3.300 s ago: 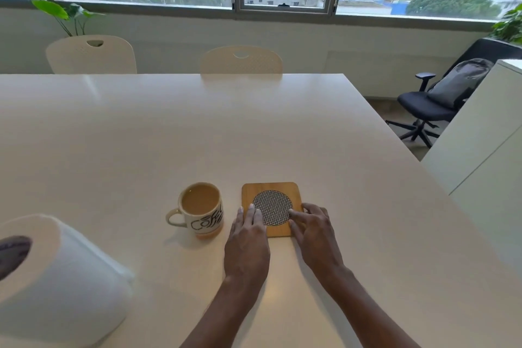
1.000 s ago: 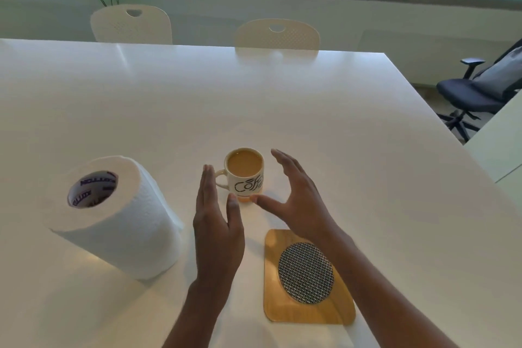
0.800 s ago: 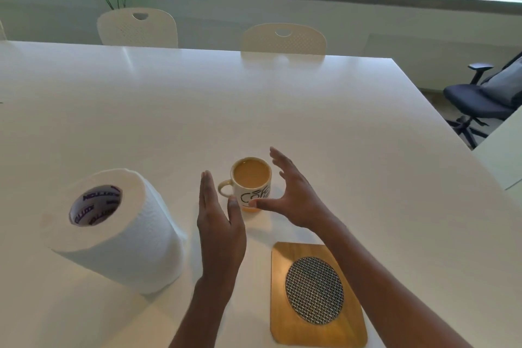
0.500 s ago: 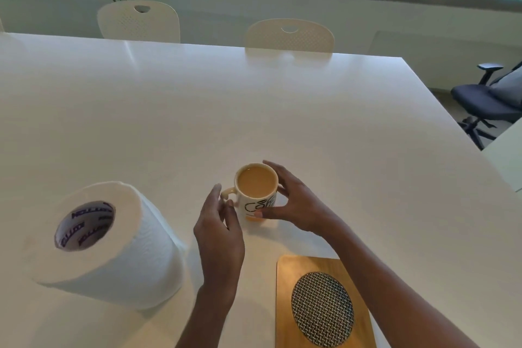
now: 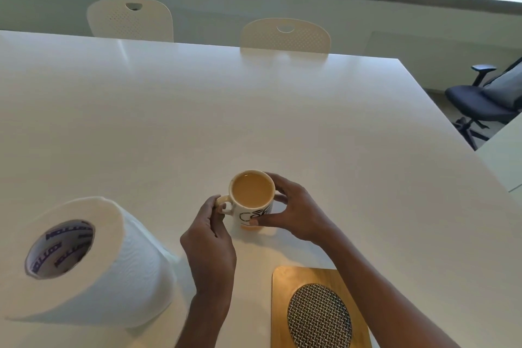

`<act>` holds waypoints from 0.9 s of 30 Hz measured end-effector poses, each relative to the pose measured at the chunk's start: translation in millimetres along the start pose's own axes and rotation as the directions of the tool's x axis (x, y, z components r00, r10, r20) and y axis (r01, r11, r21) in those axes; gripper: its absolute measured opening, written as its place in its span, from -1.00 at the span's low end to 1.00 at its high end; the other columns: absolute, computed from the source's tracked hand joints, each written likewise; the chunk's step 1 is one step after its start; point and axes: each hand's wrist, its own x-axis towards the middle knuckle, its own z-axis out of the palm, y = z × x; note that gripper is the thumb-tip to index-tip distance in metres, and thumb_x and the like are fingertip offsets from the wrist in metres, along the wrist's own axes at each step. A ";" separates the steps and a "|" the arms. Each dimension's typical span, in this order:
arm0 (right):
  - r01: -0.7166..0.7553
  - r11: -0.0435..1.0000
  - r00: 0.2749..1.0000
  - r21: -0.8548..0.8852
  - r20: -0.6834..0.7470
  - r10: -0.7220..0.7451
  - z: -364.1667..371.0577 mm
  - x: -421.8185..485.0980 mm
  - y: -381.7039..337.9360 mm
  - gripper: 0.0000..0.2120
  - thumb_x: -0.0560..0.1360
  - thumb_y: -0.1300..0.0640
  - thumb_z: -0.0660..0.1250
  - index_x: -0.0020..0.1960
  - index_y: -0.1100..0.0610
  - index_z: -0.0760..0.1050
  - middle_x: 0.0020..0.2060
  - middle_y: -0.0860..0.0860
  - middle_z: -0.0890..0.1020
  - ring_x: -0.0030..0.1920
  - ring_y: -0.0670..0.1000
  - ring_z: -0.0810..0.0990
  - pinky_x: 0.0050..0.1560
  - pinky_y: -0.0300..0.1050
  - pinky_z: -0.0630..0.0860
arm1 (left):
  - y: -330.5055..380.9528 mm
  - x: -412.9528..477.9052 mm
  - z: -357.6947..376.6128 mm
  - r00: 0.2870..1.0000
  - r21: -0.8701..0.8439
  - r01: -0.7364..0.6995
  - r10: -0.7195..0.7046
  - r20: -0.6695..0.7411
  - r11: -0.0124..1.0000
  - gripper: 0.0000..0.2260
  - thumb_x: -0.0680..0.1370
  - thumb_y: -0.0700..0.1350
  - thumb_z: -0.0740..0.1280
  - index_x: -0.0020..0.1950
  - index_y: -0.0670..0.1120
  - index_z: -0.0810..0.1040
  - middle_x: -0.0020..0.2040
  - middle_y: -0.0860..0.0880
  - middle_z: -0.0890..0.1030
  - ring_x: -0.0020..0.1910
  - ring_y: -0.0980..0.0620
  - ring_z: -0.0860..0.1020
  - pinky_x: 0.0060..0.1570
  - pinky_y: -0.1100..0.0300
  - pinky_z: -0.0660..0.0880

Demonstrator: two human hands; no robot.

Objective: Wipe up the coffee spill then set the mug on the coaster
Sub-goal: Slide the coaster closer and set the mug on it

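Mug (image 5: 251, 198) seen upright on white desk (image 5: 226, 107), filled with milky coffee. Handle pinched by fingers (image 5: 219, 206) of left hand (image 5: 210, 237). Mug body held by right hand (image 5: 296, 215), fingers curled round far side, thumb (image 5: 255, 222) pressed on near side. Brown patch (image 5: 250, 227) visible at mug base. Wooden coaster (image 5: 296, 280) with woven round inset laid nearer, apart from mug, partly covered by right forearm. Paper roll (image 5: 93, 263) lying at left. Two pale chairs (image 5: 131, 20) set at far edge.

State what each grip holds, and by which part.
Both hold the mug: the left grip pinches its handle, and the right grip curls round its side, thumb near the base.
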 end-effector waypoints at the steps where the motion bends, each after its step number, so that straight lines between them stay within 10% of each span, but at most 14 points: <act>1: 0.005 1.000 1.000 0.000 -0.009 -0.005 -0.5 -1.6 -1.3 -0.18 0.34 0.10 0.73 0.51 -0.04 0.47 0.34 -0.19 0.64 0.40 -0.15 0.57 0.36 -0.30 0.53 | 1.1 -0.2 -0.7 1.000 -0.001 -0.005 0.005 0.003 1.000 -0.75 0.63 -0.26 0.36 0.29 -0.22 0.67 0.12 -0.14 0.76 0.10 -0.14 0.73 0.16 0.14 0.54; 8: 0.053 0.999 0.995 -0.011 -0.087 -0.054 -14.0 -19.8 -18.2 -0.21 0.34 0.10 0.73 0.50 -0.04 0.48 0.34 -0.21 0.65 0.39 -0.13 0.59 0.34 -0.32 0.53 | 14.7 -3.7 -7.8 0.995 -0.021 -0.096 0.096 -0.009 0.995 -0.77 0.62 -0.25 0.39 0.26 -0.15 0.69 -0.01 0.15 0.63 -0.08 0.15 0.60 -0.05 0.73 0.30; 27: 0.035 0.999 0.968 -0.038 -0.246 -0.043 -27.7 -146.4 -52.9 -0.24 0.29 -0.09 0.73 0.41 -0.27 0.50 0.28 -0.35 0.66 0.34 -0.23 0.61 0.23 -0.48 0.49 | 32.8 -82.0 -36.5 0.970 -0.094 -0.137 0.153 0.192 0.986 -0.78 0.64 -0.18 0.39 0.25 -0.03 0.71 -0.01 0.18 0.71 -0.14 0.46 0.57 -0.03 0.57 0.42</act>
